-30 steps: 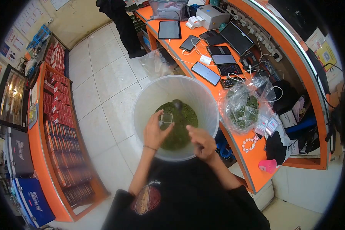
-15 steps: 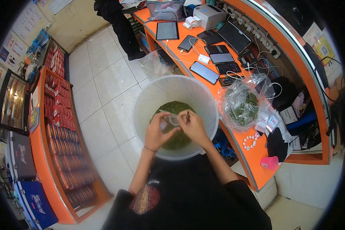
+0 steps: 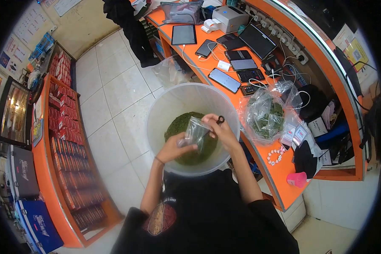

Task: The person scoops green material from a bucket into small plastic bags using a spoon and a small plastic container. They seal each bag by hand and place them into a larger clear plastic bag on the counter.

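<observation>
Over a large translucent tub with green chopped leafy stuff at its bottom, I have a small clear plastic bag between my hands. My left hand grips its lower left side, thumb in front. The fingers of my right hand pinch the bag's upper right corner. A thin black tool with a ring-shaped end sticks out of the right fist; its other end is hidden. The bag looks thin and crinkled, and green shows through it.
Right of the tub, an orange counter bears a bag of green leaves, phones, a tablet, a bracelet and a pink cup. Another person's dark-trousered leg stands behind. A shelf of boxes is left.
The plastic bag is lifted more upright and shows more fully. My right hand has moved right and up, turning the black tool's ring end upward; my left hand has shifted slightly lower.
</observation>
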{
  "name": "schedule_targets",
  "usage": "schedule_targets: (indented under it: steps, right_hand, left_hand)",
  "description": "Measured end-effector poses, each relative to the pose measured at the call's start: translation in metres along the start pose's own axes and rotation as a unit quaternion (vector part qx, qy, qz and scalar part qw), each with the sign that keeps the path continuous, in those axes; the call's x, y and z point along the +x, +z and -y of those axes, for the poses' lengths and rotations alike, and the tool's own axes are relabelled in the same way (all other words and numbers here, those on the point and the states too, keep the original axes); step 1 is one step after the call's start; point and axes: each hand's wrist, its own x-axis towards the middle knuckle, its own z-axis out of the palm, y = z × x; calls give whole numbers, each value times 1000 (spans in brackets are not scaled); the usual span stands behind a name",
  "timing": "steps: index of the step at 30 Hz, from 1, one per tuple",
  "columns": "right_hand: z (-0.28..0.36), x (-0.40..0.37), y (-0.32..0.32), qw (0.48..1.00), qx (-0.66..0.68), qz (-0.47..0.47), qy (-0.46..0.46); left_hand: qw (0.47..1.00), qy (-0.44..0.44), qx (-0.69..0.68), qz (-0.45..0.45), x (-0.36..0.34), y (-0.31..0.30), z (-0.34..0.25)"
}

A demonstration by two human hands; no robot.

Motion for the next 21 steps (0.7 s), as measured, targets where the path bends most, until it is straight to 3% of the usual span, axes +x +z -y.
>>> schedule_targets:
  steps: [1,3,4,6,7,9,10,12,14,16,19,21]
  right_hand:
    - [1,-2,-1,1000,1,2,0]
    - [2,-5,-5,988,-85,57,-112]
    - [1,-4,-5,989,-85,57,-112]
    - [0,-2,-6,966,-211,82,-125]
    - [1,-2,-1,971,-167,63,-159]
    - [17,-8,2,972,-179,60,-139]
    - [23,-11,4,973,-190,58,-119]
    - [23,-11,1,965,-222,94,-103]
    - [20,-10,0,955,-254,131,-86]
    - [15,-7,1,963,-241,70,-99]
    - [13,-7,4,961,-249,56,-109]
    - [6,-6,10,959,-252,29,-130]
  left_hand:
    - [1000,0,1,-2,-1,0,-2]
    - [997,42,-49,-36,-3,1,-3]
    - [997,41,-48,-36,-4,1,-2]
    - [998,55,-28,-10,-4,1,-5]
    - [998,55,-27,-8,-5,0,-11]
    - [991,-134,4,19,-7,-4,-25]
    - [991,-135,4,19,-7,-4,-20]
    - [1000,10,-4,19,-5,-3,-8]
    - [1000,14,-12,15,-5,-3,-6]
    - [1000,19,-20,10,-5,-2,-4]
    - [996,78,-45,-13,0,4,0]
    - [955,131,156,-217,2,9,-5]
